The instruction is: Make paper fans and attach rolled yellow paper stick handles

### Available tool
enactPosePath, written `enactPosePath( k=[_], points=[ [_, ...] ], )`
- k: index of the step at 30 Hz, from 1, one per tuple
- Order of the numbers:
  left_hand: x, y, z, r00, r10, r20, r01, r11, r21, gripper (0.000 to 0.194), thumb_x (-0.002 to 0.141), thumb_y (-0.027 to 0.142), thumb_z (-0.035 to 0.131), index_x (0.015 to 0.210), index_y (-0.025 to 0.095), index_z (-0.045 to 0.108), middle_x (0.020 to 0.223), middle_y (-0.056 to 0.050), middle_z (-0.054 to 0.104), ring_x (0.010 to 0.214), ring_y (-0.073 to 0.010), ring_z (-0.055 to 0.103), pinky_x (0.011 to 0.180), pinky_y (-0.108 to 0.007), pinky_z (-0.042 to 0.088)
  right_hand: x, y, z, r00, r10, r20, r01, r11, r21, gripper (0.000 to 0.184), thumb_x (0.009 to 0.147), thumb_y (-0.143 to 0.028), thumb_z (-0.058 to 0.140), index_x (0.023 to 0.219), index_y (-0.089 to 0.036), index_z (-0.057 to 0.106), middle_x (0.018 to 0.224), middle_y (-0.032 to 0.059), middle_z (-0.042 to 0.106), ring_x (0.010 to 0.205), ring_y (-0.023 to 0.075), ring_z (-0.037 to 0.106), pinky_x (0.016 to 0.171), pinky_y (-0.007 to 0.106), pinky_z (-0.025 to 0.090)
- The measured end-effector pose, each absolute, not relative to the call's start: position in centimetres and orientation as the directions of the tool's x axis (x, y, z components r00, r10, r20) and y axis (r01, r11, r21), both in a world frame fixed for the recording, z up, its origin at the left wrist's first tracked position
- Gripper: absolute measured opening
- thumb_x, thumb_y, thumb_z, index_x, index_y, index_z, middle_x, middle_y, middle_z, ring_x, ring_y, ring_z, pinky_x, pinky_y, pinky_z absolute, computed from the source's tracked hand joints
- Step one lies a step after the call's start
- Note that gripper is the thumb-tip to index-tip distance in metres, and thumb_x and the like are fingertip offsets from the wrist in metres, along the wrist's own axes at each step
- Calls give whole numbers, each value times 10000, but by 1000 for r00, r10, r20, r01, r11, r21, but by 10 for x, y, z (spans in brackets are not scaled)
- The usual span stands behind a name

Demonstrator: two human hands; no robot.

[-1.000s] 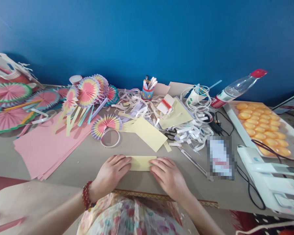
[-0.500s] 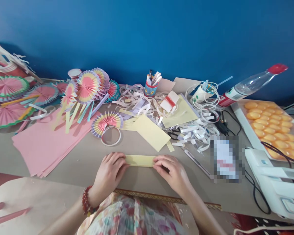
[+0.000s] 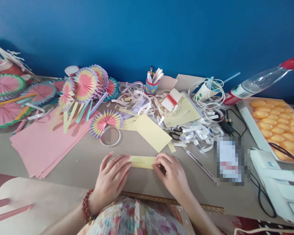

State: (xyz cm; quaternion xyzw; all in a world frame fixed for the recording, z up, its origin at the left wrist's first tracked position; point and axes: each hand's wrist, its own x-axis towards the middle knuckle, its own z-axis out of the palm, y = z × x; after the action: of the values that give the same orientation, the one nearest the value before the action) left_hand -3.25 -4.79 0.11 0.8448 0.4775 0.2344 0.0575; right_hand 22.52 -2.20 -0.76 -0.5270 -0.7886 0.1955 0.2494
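Observation:
A folded pale yellow paper strip lies crosswise near the table's front edge, with a lengthwise crease or fold line showing. My left hand, a red bead bracelet at its wrist, is over the strip's left end, fingers together on it and little finger lifted; that end is hidden. At the right end my right hand pinches the strip between thumb and fingers. Just beyond, a round pleated paper fan touches a white tape ring. A flat yellow paper sheet lies behind the strip.
Pink paper sheets and finished paper fans are at left. Paper scraps surround a pen cup. At right are a utility knife, black-handled scissors, a tilted plastic bottle and a white device.
My left hand has shifted slightly right along the strip, its fingers straighter and little finger raised. My right hand stays at the other end. The view has turned slightly.

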Motion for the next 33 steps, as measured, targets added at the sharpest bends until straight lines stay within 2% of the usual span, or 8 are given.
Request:
enactPosePath(
  k=[2,4,7,10,18,33],
  points=[
    [-33,-51,2,628,713,312,679,-698,228,354,991,163,495,1337,200,560,1354,-64,638,1335,-196,502,1214,-431,222,225,-22,-7,-321,929,182,735,366,-570,135,940,-199,538,807,-223,530,888,29,650,777,181,604,747,312,412],
    [-33,-51,0,776,598,203,578,-802,154,415,1011,275,492,1414,179,507,1466,-71,545,1419,-193,408,1231,-386,204,225,-22,-7,-315,931,184,736,363,-571,124,930,-189,541,811,-223,533,886,26,651,779,179,605,745,309,415],
    [-32,-48,-4,822,566,63,558,-823,108,645,986,558,439,1476,138,438,1590,-94,365,1486,-248,285,1230,-407,209,224,-23,-7,-304,936,179,740,350,-575,121,929,-185,543,815,-224,533,881,26,650,776,176,601,747,309,420],
    [-31,-49,-9,816,577,39,573,-815,80,806,932,703,359,1494,128,414,1616,-100,306,1509,-269,211,1234,-428,186,224,-25,-7,-303,937,172,739,345,-578,127,937,-185,537,816,-221,526,892,30,643,788,179,598,763,321,426],
    [-30,-55,-14,809,585,58,586,-811,4,821,923,732,298,1476,146,450,1612,-93,317,1500,-268,220,1234,-433,146,224,-30,-10,-306,928,213,772,373,-515,127,961,-200,517,838,-213,543,965,65,622,840,196,616,776,342,450],
    [-30,-53,-15,806,589,49,589,-808,29,826,915,743,299,1491,166,434,1614,-94,314,1492,-279,237,1218,-433,175,220,-29,-6,-287,942,174,790,335,-513,153,968,-188,493,822,-224,514,948,60,611,817,199,616,772,349,452]
  ],
)
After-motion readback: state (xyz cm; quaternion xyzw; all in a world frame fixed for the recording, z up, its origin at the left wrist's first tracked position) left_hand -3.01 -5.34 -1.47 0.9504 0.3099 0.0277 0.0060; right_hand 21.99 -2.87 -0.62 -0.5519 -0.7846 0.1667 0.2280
